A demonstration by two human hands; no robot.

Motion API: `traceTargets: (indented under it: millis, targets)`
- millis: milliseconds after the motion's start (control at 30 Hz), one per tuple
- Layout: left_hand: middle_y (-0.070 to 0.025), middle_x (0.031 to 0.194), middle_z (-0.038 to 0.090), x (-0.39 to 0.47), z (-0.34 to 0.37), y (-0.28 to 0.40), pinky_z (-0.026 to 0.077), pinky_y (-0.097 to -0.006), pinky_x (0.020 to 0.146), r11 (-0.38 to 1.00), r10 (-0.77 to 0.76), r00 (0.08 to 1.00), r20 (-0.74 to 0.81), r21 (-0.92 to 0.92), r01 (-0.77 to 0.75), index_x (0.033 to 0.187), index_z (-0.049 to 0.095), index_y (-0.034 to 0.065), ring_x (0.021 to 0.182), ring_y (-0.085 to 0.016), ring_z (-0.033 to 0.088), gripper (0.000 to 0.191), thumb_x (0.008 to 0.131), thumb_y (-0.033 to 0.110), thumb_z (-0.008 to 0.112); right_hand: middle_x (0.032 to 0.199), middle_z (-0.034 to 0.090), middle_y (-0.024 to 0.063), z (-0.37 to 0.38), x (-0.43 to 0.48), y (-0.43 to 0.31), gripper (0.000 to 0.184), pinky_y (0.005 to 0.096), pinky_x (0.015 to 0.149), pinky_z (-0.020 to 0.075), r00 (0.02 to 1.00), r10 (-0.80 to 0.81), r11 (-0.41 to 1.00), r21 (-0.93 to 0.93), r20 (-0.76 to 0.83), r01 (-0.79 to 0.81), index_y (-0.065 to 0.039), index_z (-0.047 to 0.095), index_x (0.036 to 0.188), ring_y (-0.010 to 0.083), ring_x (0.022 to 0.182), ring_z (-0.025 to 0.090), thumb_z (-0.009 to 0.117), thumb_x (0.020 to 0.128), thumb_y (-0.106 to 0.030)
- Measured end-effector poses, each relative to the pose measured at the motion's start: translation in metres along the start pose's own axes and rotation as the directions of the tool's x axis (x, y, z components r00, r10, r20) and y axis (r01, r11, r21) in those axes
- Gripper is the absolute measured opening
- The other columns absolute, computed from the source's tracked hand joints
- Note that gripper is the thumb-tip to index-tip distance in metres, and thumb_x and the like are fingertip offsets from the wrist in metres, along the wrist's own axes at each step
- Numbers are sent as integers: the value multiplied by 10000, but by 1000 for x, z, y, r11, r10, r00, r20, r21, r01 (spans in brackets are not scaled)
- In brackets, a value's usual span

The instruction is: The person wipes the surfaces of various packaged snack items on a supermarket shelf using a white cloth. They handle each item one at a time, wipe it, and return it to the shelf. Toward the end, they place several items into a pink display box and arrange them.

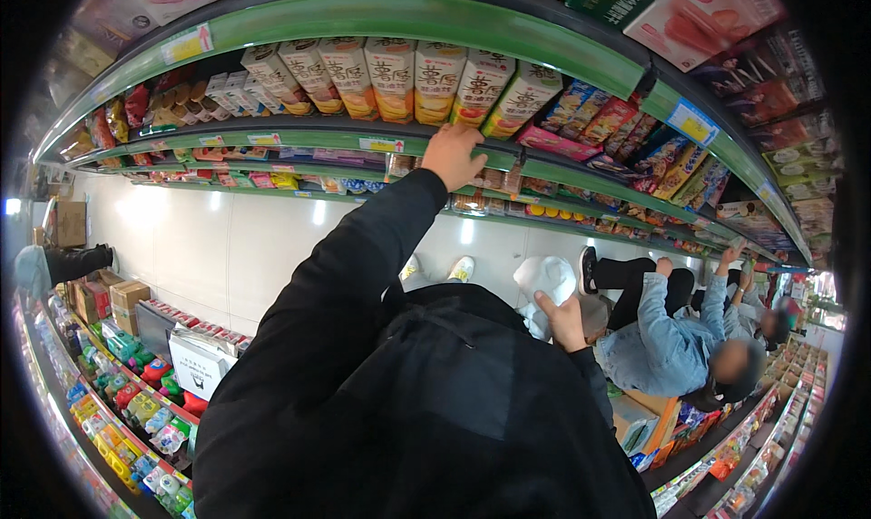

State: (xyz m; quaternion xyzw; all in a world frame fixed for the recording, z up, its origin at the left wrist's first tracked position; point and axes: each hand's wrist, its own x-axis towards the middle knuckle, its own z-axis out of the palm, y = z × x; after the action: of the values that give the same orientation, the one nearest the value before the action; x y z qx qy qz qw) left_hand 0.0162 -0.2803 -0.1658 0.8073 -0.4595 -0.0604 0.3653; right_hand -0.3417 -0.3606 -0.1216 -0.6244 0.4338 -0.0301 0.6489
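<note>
My left hand (pixel 454 157) reaches up over the green front edge of a shelf (pixel 333 140), its fingertips at the foot of a row of upright snack cartons (pixel 441 80). Its thumb stands apart from the fingers, and nothing shows in its grasp. The carton nearest the fingers (pixel 482 87) is white with a yellow and red lower part, and leans slightly. Low at my right side, my right hand (pixel 566 323) is closed on a crumpled white plastic bag (pixel 544 279); the bag's contents are hidden.
Packaged snack bars (pixel 609 128) lie right of the cartons. A person in a denim jacket (pixel 653 349) is close on my right, with another beyond. Behind me on the left are a white box (pixel 197 362) and shelves of bottles (pixel 136 410). Pale tiled floor (pixel 204 247) runs between.
</note>
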Motion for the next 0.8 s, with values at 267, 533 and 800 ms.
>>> traceTargets:
  millis: [267,533,800]
  targets:
    - [-135,982,604,-34,-51,-55,474,-452,855,959,-180,966,-188,186,215,963,617,51,995,-359,563,289,739,193,733,1085,636,70,17,7,-3,419,309,853,472,999,26,999,-42,32,-25,32,562,1213,164,975,591,685,853,-144]
    - [-143,1063,597,-24,-47,-61,450,-479,890,925,-246,965,-95,274,262,1020,616,63,1071,-368,548,383,737,291,736,1080,640,71,32,1,-20,402,318,857,473,998,-7,1000,-11,55,8,31,570,1200,170,972,595,679,851,-138]
    - [-141,1087,595,-20,-55,-58,456,-487,884,908,-265,964,-10,333,253,1023,635,61,1089,-361,545,403,737,330,727,1080,636,67,39,-1,-4,405,319,868,466,1000,-4,1000,11,23,3,31,564,1208,167,975,586,671,856,-138]
